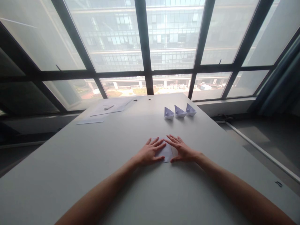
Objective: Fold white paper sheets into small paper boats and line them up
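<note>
Both of my hands lie flat on a small folded piece of white paper (167, 153) near the middle of the grey table (70, 168). My left hand (150, 152) presses its left part with fingers stretched out. My right hand (180, 149) covers its right part, fingers spread and pointing towards the left hand. Only a strip of the paper shows between the two hands. Beyond them stand three folded paper boats (179, 111) in a row.
Loose white sheets (106, 111) with a pen (108, 107) on top lie at the far left of the table. Large windows with dark frames (144, 59) rise behind the far edge. The floor (257, 140) drops away on the right.
</note>
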A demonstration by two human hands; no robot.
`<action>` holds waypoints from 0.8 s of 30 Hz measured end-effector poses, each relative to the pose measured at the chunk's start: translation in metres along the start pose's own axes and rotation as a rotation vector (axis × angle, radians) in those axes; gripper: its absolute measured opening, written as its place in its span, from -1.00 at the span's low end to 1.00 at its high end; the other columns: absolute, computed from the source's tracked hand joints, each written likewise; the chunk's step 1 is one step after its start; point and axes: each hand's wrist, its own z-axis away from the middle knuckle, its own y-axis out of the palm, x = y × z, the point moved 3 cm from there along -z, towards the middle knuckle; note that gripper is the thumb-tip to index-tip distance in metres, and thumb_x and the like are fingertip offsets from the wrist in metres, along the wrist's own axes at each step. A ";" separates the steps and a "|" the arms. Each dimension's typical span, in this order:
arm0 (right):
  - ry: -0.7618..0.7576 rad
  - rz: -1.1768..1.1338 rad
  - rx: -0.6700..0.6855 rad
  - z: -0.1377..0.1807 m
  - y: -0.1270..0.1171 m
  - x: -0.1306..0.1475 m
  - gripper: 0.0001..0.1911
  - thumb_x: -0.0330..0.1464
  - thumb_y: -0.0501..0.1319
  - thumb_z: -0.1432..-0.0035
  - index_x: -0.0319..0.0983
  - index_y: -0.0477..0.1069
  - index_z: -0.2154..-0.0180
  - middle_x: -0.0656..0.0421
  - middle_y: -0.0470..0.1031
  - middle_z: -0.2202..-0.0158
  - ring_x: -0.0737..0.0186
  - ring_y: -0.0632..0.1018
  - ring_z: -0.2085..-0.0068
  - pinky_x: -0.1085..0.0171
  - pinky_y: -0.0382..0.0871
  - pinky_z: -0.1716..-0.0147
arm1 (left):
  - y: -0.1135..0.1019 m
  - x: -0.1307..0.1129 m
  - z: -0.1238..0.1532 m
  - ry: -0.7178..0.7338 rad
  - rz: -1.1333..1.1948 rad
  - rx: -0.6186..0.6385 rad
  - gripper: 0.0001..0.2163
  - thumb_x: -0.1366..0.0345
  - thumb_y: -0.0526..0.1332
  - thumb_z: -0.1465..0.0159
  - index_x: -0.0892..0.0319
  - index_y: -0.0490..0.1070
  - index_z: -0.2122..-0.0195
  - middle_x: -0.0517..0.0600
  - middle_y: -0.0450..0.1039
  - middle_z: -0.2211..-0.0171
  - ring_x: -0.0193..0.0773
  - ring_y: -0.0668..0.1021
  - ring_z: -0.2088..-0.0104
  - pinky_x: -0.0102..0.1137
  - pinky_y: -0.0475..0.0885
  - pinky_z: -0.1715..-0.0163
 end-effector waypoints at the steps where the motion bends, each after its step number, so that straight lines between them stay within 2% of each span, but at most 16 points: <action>1: 0.004 -0.010 -0.020 0.000 0.000 -0.001 0.05 0.08 0.31 -0.09 -0.03 -0.16 -0.42 0.03 -0.20 -0.47 -0.06 -0.13 -0.44 -0.19 -0.29 -0.35 | 0.000 0.000 0.000 0.001 0.001 0.000 -0.29 -0.26 -0.02 -0.34 -0.06 -0.05 -0.43 -0.02 -0.15 -0.44 0.10 -0.05 -0.43 0.08 -0.19 -0.35; 4: 0.056 -0.021 -0.119 -0.001 0.002 -0.005 -0.22 -0.05 0.14 -0.31 -0.07 -0.10 -0.42 0.02 -0.07 -0.45 0.01 -0.02 -0.43 -0.12 -0.18 -0.36 | -0.002 -0.001 0.001 0.008 0.007 0.000 -0.30 -0.25 -0.02 -0.35 -0.09 -0.06 -0.43 -0.03 -0.16 -0.45 0.10 -0.05 -0.42 0.10 -0.19 -0.35; 6: 0.090 0.004 -0.150 -0.002 0.003 -0.006 -0.31 -0.13 0.08 -0.36 -0.10 -0.06 -0.41 0.02 -0.03 -0.44 0.03 0.02 -0.43 -0.10 -0.13 -0.36 | -0.002 -0.001 0.001 0.012 0.010 0.000 -0.31 -0.24 -0.02 -0.35 -0.09 -0.05 -0.43 -0.03 -0.16 -0.44 0.10 -0.05 -0.42 0.10 -0.19 -0.35; 11: 0.067 0.090 -0.062 -0.002 0.007 -0.003 -0.26 -0.16 0.14 -0.31 -0.09 -0.06 -0.41 0.05 -0.11 -0.45 0.00 -0.03 -0.43 -0.13 -0.17 -0.36 | -0.002 -0.001 0.001 0.012 0.012 -0.017 -0.30 -0.23 0.01 -0.35 -0.07 -0.03 -0.43 -0.01 -0.12 -0.44 0.11 -0.04 -0.42 0.08 -0.19 -0.36; 17: 0.134 0.112 -0.196 -0.002 0.006 -0.006 -0.42 -0.23 -0.03 -0.40 -0.09 -0.01 -0.40 0.07 -0.09 -0.45 0.05 0.04 -0.42 -0.10 -0.09 -0.35 | -0.002 -0.001 0.001 0.007 0.017 0.001 -0.32 -0.23 0.00 -0.35 -0.11 -0.04 -0.42 -0.03 -0.16 -0.45 0.09 -0.06 -0.43 0.08 -0.21 -0.35; 24: 0.152 0.175 -0.073 -0.005 0.010 -0.004 -0.40 -0.18 0.02 -0.37 -0.22 0.12 -0.36 0.00 -0.03 -0.43 0.00 -0.05 -0.44 -0.13 -0.16 -0.35 | -0.002 -0.002 0.001 0.002 0.012 0.006 -0.32 -0.24 -0.02 -0.35 -0.10 -0.04 -0.43 -0.03 -0.17 -0.45 0.07 -0.07 -0.43 0.06 -0.18 -0.35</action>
